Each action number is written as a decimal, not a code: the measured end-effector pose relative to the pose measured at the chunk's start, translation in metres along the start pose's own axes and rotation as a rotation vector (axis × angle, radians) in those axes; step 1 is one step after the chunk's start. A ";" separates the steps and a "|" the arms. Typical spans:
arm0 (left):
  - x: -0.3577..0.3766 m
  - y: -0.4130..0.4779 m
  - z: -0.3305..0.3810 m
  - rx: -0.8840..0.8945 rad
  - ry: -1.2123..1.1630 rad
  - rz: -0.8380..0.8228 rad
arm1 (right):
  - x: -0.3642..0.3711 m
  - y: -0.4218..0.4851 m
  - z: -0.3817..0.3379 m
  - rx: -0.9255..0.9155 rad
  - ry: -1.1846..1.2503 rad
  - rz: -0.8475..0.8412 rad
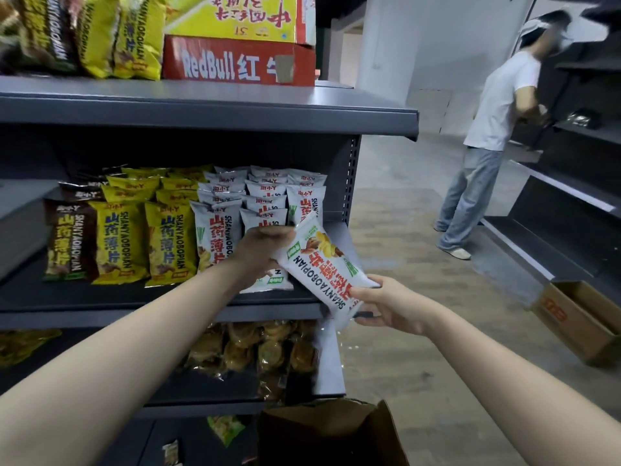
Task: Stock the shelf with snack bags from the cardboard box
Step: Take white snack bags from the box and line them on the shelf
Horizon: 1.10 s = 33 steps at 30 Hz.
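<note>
A white snack bag (319,264) with red characters is held upside down and tilted in front of the middle shelf (161,311). My left hand (262,250) grips its upper end, close to the white bags standing on the shelf. My right hand (386,307) pinches its lower end. Rows of brown, yellow (117,240) and white bags (218,233) stand on that shelf. The open cardboard box (332,432) sits at the bottom, below my arms; its inside is dark.
A RedBull carton (235,62) and yellow bags sit on the top shelf. Clear packs of snacks (255,351) fill the lower shelf. A person in a white shirt (487,129) stands at the right-hand shelving. Another cardboard box (581,317) lies on the floor there.
</note>
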<state>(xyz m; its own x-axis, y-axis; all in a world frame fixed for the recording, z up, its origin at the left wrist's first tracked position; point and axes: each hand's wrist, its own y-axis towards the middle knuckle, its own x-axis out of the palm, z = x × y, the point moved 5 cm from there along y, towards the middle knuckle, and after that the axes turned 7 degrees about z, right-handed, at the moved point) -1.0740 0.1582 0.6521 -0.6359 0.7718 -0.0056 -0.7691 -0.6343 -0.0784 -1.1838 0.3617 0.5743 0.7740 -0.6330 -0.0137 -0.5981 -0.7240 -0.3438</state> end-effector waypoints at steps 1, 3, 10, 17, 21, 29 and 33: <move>-0.005 0.000 -0.002 0.013 0.054 0.003 | -0.007 0.004 -0.002 0.003 0.021 0.025; -0.010 -0.002 -0.005 0.011 0.132 -0.045 | -0.019 0.011 -0.007 -0.002 0.079 0.090; 0.009 -0.017 -0.040 -0.164 0.063 -0.276 | -0.024 0.033 -0.035 -0.105 0.345 0.335; 0.023 -0.018 -0.061 -0.237 0.079 -0.284 | 0.009 0.046 -0.071 -0.128 0.473 0.368; 0.028 -0.015 -0.065 -0.128 0.182 -0.253 | 0.030 0.051 -0.078 -0.137 0.375 0.374; 0.022 -0.010 -0.081 0.037 0.292 -0.199 | 0.048 0.056 -0.092 -0.138 0.418 0.506; 0.023 -0.003 -0.085 0.015 0.274 -0.190 | 0.052 0.059 -0.095 -0.158 0.391 0.400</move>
<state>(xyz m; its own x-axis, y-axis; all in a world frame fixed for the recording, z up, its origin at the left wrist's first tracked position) -1.0807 0.1812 0.5680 -0.4413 0.8587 -0.2605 -0.8747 -0.4764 -0.0889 -1.1982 0.2597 0.6428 0.3651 -0.8984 0.2442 -0.8754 -0.4205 -0.2384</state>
